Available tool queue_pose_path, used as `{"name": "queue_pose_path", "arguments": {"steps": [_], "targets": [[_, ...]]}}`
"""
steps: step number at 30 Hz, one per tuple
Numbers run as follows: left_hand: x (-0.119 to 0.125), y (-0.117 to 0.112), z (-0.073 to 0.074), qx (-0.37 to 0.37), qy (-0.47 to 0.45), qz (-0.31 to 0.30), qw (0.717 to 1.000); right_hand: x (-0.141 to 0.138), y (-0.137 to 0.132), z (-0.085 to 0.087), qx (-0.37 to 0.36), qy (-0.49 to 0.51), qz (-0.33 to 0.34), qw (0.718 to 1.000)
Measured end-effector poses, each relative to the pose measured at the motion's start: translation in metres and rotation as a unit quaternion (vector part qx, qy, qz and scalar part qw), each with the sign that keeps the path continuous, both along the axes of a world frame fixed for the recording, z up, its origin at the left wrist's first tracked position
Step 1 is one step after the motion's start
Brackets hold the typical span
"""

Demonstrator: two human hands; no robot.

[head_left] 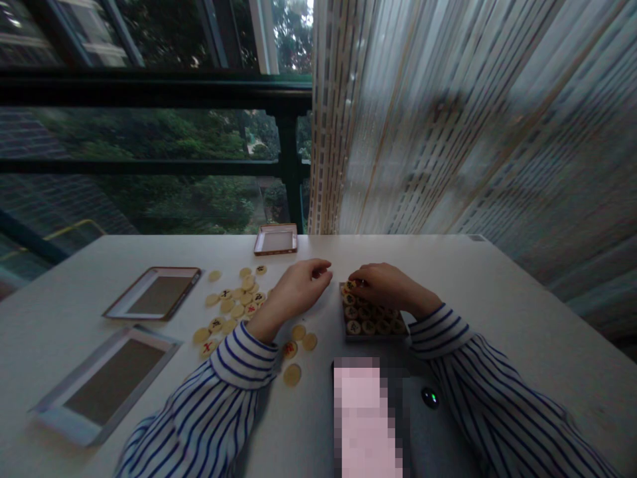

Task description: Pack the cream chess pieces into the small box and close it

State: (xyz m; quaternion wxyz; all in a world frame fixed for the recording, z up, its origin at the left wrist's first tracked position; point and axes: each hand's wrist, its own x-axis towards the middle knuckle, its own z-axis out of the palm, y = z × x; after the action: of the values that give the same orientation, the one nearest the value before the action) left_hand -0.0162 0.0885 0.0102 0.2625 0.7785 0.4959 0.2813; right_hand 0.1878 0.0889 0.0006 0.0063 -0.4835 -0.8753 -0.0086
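sleeves (239,362): white, navy stripes | discs (233,302): cream, red and black marks | table (497,299): white | far tray (275,239): reddish-brown rim

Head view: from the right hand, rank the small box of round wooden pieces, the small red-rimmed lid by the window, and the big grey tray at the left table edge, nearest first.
1. Small box of round wooden pieces: under the right hand, touching.
2. Small red-rimmed lid: beyond the left hand, by the window.
3. Big grey tray: far left, near table edge.
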Motion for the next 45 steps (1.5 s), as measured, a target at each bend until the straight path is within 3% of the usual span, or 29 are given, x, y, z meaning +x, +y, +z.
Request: {"name": "queue_pose_path", "arguments": {"steps": [45], "targets": [[-0.0002, -0.0031, 0.0052, 0.001, -0.012, -0.016, 1.000, 0.0021, 0.0019, -0.0054, -0.022, -0.008, 0.014, 1.000]]}}
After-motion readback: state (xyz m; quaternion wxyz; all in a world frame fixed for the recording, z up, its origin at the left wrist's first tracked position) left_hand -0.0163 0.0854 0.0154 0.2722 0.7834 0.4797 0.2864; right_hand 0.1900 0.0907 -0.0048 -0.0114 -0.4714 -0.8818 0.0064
